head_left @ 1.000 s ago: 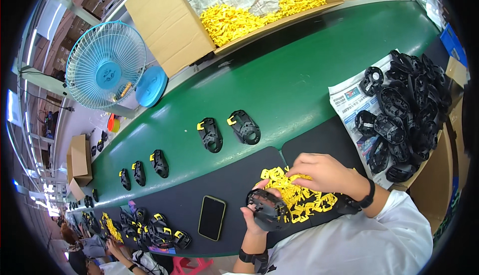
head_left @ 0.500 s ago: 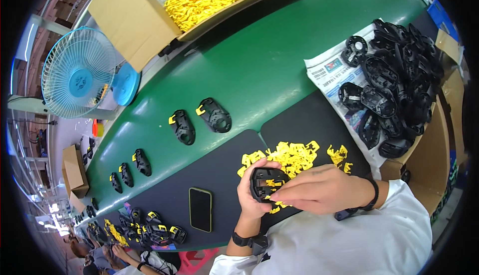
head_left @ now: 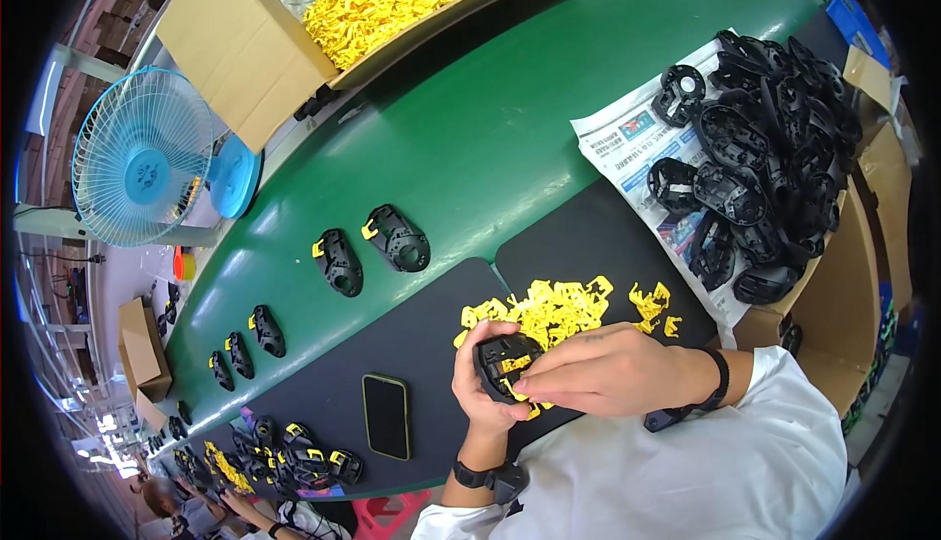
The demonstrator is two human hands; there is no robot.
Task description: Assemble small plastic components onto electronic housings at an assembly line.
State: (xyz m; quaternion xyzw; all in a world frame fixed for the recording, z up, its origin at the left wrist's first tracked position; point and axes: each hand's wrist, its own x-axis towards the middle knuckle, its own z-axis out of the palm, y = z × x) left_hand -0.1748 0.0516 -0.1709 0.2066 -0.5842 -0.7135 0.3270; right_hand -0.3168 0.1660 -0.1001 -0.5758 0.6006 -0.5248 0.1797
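My left hand (head_left: pixel 470 391) is wrapped round a black plastic shell (head_left: pixel 495 356), its hollow side turned up. A yellow piece shows inside the shell. The fingers of my right hand (head_left: pixel 613 371) are pinched at the shell's near right edge, on a small yellow plastic clip (head_left: pixel 516 389); the fingertips partly hide it. Just beyond both hands, a loose pile of yellow clips (head_left: pixel 564 307) lies on the black mat (head_left: pixel 431 319). A smaller group of clips (head_left: pixel 649 303) lies to its right.
Newspaper (head_left: pixel 618 153) at the right bears a heap of black shells (head_left: pixel 765 148). Several shells with yellow clips (head_left: pixel 397 238) stand on the green belt (head_left: pixel 451 148). A phone (head_left: pixel 387 416) lies left of my hands. A fan (head_left: pixel 147 172) and a carton (head_left: pixel 240 45) stand beyond; a co-worker sits lower left.
The whole view has shifted slightly, so most things sit further left. My right fingertips remain at the shell, and my left hand keeps its hold.
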